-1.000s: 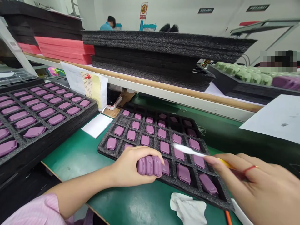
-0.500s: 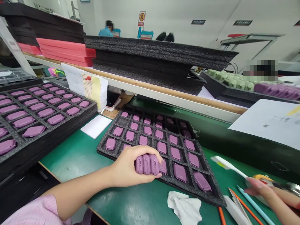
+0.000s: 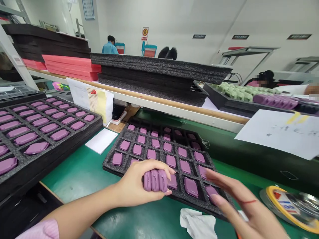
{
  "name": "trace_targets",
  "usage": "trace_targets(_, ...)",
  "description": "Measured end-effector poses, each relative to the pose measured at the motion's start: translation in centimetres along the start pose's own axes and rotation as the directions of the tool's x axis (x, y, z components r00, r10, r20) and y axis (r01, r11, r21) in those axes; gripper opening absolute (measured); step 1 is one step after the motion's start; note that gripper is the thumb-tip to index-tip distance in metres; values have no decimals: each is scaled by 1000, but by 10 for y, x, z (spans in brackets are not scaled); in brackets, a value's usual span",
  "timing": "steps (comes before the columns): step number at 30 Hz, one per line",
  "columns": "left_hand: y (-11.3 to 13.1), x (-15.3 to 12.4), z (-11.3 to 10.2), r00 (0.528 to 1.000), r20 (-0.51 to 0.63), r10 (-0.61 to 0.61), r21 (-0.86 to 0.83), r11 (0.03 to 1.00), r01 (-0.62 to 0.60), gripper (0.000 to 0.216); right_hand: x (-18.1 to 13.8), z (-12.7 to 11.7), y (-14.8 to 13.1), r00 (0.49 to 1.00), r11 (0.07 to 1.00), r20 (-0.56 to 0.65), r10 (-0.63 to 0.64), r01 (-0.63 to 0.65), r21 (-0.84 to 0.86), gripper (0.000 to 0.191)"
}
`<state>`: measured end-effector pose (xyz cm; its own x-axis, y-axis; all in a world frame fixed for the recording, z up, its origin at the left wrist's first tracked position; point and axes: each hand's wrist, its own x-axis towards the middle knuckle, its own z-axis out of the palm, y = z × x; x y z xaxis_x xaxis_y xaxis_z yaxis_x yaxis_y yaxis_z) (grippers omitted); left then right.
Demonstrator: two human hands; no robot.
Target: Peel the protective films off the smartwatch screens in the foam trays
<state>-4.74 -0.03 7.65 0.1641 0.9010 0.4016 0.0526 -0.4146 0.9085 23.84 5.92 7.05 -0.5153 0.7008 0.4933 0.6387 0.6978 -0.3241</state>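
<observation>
Now the white brush is no longer seen in the right hand (image 3: 249, 200), left free with its grip spread by the black foam tray's (image 3: 113, 168) near right corner; three purple cases (image 3: 155, 181) are clasped in the left hand (image 3: 134, 184) at the near edge.

The purple cases (image 3: 155, 181) in your left hand (image 3: 133, 186) look like smooth, satin plastic. The black tray (image 3: 111, 166) before you looks like rough, matt foam; your green tabletop (image 3: 139, 220) is smooth and glossy. Far off, the shelf edging (image 3: 159, 100) looks like wood.
</observation>
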Motion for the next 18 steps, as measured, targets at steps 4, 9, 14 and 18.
trace_targets(4, -3, 2, -2, 1000, -12, 2, 79, 997, -1, 23, 40, 21, -69, 988, 948, 13, -151, 141, 285, 44)
trace_targets(9, -7, 1, -2, 999, 12, 41, 198, 979, -42, 25, 62, 39, -83, 968, 736, 240, -79, -105, 668, 39)
trace_targets(14, -7, -1, 3, 999, 27, 22, 185, 982, -27, 29, 60, 48, -77, 981, 678, 190, 39, -165, 716, 30)
trace_targets(18, -7, -3, 6, 999, 45, 23, 146, 989, -29, 30, 57, 52, -72, 972, 632, 214, 94, -224, 742, 42)
